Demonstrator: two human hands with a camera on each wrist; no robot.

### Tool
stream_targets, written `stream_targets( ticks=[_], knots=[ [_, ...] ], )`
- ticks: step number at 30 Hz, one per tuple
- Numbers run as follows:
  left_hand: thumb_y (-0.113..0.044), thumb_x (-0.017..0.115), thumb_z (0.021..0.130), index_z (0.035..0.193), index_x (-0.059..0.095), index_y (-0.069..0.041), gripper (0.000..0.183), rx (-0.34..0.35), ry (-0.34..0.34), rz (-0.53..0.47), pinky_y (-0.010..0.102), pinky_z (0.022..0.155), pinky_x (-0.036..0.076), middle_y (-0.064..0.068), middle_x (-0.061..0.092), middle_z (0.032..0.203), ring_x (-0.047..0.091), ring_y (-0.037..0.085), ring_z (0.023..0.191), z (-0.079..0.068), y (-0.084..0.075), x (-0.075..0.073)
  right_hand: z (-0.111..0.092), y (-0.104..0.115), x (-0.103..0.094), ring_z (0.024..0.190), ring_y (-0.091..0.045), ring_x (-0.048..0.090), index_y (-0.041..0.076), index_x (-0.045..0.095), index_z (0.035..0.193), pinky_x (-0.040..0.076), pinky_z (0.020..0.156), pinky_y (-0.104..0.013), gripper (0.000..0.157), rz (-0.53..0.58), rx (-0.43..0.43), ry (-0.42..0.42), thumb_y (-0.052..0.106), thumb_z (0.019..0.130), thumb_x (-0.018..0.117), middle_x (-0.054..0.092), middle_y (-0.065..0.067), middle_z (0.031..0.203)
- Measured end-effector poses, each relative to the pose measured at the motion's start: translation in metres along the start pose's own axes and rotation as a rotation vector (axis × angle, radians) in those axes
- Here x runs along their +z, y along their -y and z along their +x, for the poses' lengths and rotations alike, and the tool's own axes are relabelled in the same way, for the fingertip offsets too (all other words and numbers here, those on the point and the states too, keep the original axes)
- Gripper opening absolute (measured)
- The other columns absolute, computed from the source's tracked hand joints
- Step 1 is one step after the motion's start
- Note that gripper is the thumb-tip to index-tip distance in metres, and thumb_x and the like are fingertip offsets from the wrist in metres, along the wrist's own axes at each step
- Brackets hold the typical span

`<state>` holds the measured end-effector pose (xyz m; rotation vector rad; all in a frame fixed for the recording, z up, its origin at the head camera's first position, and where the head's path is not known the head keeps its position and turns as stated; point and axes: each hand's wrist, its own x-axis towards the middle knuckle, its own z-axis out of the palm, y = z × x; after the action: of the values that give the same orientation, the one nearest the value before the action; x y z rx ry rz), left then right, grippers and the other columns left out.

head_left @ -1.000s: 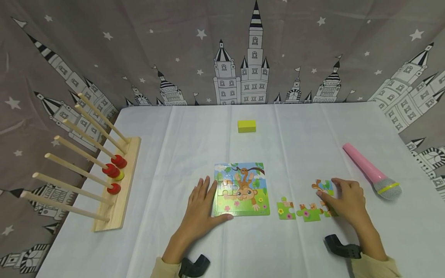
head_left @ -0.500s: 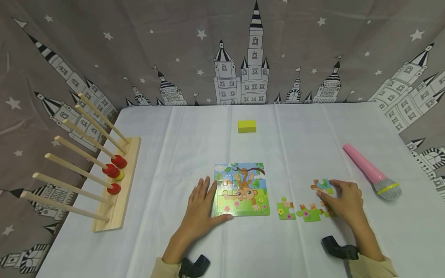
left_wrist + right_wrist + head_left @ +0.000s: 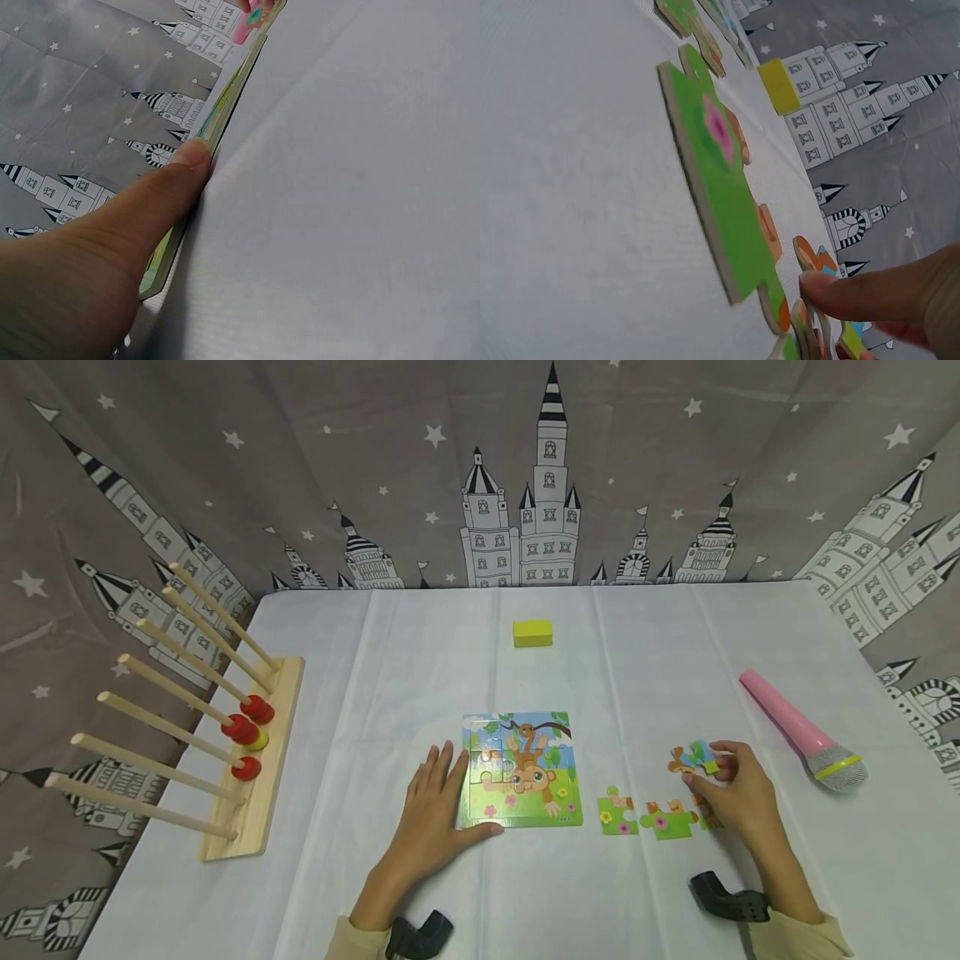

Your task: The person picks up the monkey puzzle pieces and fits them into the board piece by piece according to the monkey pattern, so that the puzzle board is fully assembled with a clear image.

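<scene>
Landmark: monkey puzzle board, flat on the white tabletop. Left hand lies flat at the board's left edge, fingers straight and relaxed, thumb tip touching the near-left corner of the board; the left wrist view shows the thumb against the board's rim. Right hand is well to the right of the board, fingers curled, pinching a blue-orange puzzle piece by its right side; whether the piece is lifted off the tabletop can't be told. Just right of the board, a green piece with yellow flower, then a green piece with pink flower beside it; a third piece sits partly under the right hand. Pink toy microphone further right of the board, past the right hand. Yellow block behind the board, well apart. Wooden peg rack with red and yellow beads far left of the board.
</scene>
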<state>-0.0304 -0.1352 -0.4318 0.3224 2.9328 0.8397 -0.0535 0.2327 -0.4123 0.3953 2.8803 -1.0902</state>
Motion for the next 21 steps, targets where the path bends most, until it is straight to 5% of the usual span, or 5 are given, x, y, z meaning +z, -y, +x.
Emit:
stream_targets(
  ticks=[11,21],
  knots=[
    [-0.062,0.066,0.067,0.144,0.025,-0.009,0.102,0.003,-0.005,0.004,0.049,0.113,0.009,0.014,0.013,0.152,0.003,0.029,0.142,-0.0001,0.0013,0.001,-0.0018,-0.0026,0.0004,0.072,-0.018,0.04,0.009,0.058,0.118,0.032,0.052,-0.023,0.044,-0.084,-0.17,-0.06,0.021,0.078,0.071,0.047,-0.012,0.082],
    [-0.061,0.066,0.068,0.143,0.026,-0.007,0.101,0.017,-0.014,0.016,0.05,0.112,0.01,0.015,0.016,0.152,0.005,0.03,0.142,0.0003,0.0013,0.0006,-0.0023,-0.0021,-0.0036,0.07,-0.014,0.041,0.008,0.06,0.117,0.034,0.055,-0.023,0.048,-0.106,-0.169,-0.034,0.034,0.078,0.07,0.053,-0.01,0.083]
  ],
)
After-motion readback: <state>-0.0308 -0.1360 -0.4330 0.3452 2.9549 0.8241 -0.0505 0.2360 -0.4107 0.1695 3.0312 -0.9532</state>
